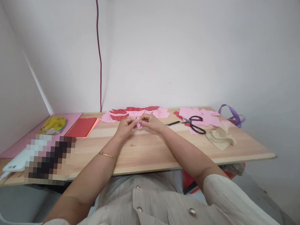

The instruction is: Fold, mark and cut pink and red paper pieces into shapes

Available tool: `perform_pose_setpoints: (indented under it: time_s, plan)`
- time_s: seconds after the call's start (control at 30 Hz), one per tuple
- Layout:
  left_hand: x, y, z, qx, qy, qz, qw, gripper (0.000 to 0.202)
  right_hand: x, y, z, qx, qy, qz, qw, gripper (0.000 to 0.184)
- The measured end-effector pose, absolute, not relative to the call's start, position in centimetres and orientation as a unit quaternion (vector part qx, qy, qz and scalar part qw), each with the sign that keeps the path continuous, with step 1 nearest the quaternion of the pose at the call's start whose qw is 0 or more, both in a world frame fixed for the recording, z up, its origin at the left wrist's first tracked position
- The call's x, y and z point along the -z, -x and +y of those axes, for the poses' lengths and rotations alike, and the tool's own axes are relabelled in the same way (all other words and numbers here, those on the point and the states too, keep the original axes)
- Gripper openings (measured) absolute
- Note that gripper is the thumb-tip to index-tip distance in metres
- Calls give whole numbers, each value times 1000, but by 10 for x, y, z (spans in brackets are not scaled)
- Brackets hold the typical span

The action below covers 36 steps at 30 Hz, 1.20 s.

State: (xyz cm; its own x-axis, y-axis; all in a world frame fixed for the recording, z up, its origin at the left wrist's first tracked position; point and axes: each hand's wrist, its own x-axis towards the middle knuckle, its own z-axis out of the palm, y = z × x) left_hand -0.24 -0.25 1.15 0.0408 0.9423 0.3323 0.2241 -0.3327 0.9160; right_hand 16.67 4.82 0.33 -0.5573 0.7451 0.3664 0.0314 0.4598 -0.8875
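My left hand (126, 127) and my right hand (150, 122) meet over the middle of the wooden table (138, 153). Both are closed in a pinch on a small piece of pink paper (139, 125), one hand on each side of it. Fingers cover much of the piece, so its full shape is hidden. Just behind the hands lie cut pink paper pieces (109, 117) and red paper pieces (118, 117) with pointed edges, overlapping in rows. To the right of my right hand rests a black pen (173, 123).
Black-handled scissors (197, 124) lie at the right, by pink paper scraps (211, 119), a crumpled beige paper (222, 137) and a purple ribbon (231, 113). At left are red paper sheets (81, 127), a yellow packet (52, 124) and a white device (16, 161) with a cable.
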Motion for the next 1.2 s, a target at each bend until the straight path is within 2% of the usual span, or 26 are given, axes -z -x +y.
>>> perform_pose_setpoints:
  time_s: [0.2,0.4,0.6,0.8,0.9,1.03,1.2]
  plan:
    - [-6,5,3,-519,-635,444,361,20,-3,-168,50,-452,249,-765,385,23]
    - [-2,7,6,-545,-574,359,494,22,-7,-171,50,-500,219,-753,367,26]
    - [1,11,9,-518,-547,338,564,25,-1,-170,55,-527,213,-740,361,29]
    - [1,12,10,-545,-442,357,617,23,2,-168,53,-517,258,-683,446,30]
    - [0,11,8,-509,-377,381,674,21,1,-167,51,-535,249,-652,477,30]
    - [-1,7,3,-471,-366,346,724,13,3,-165,50,-560,205,-656,463,27]
    - [-1,6,3,-489,-349,342,723,15,7,-165,50,-563,198,-663,452,27]
